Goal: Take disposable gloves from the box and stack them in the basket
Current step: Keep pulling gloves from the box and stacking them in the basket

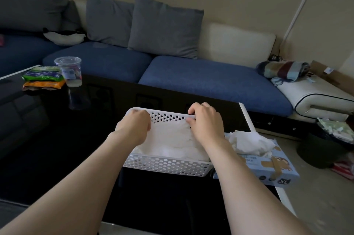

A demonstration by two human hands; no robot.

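**Both hands flattening glove in basket**

Centre frame: my left hand and right hand, fingers curled, pinch the far edge of the top glove, which lies on the stack in the white basket. It looks like thin, limp, slippery film, probably best held by the corners. Lower right, touching the basket, is the box, with spare gloves bunched out of it.

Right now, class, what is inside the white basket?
A pile of white gloves fills the basket; the left hand and right hand grip the pile's far end. The basket's floor is covered.
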